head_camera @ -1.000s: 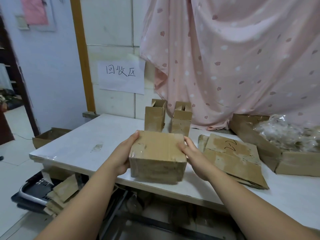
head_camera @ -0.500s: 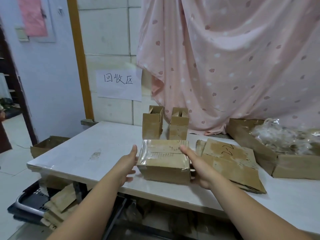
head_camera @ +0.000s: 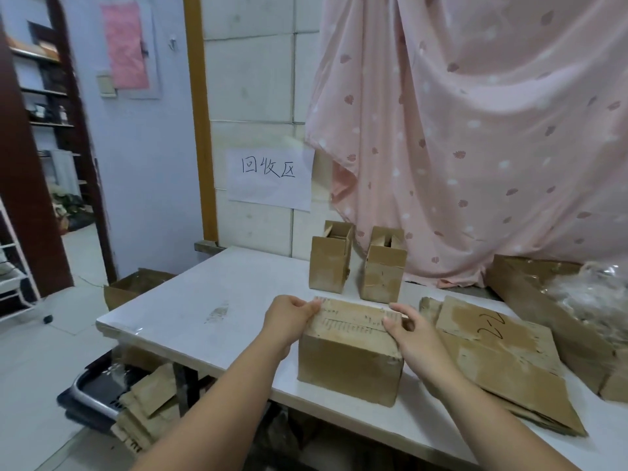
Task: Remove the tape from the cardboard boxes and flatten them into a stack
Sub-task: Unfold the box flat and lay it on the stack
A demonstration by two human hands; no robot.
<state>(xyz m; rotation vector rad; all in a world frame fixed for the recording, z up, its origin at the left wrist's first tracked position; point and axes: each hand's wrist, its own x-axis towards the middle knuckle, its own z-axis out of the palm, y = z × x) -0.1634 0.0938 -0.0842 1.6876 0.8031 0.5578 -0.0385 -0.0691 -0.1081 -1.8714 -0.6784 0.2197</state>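
A closed brown cardboard box [head_camera: 350, 365] stands on the white table [head_camera: 238, 300] near its front edge, its top seam showing torn tape marks. My left hand [head_camera: 289, 321] grips the box's top left edge with curled fingers. My right hand [head_camera: 413, 336] holds the top right edge, fingers bent over the flap. To the right lies a stack of flattened boxes [head_camera: 499, 358], the top one marked "2-2". Two small opened boxes [head_camera: 328, 263] [head_camera: 384, 271] stand upright behind.
A large open carton [head_camera: 543, 307] with crumpled clear tape [head_camera: 591, 300] sits at the right. A pink curtain [head_camera: 475, 130] hangs behind. Cardboard scraps [head_camera: 146, 413] and a black crate [head_camera: 98, 389] lie under the table's left end; another carton [head_camera: 136, 287] is on the floor.
The box has been turned and set down with another face up. Both hands moved from its sides to its top edges. The camera view tilted upward.
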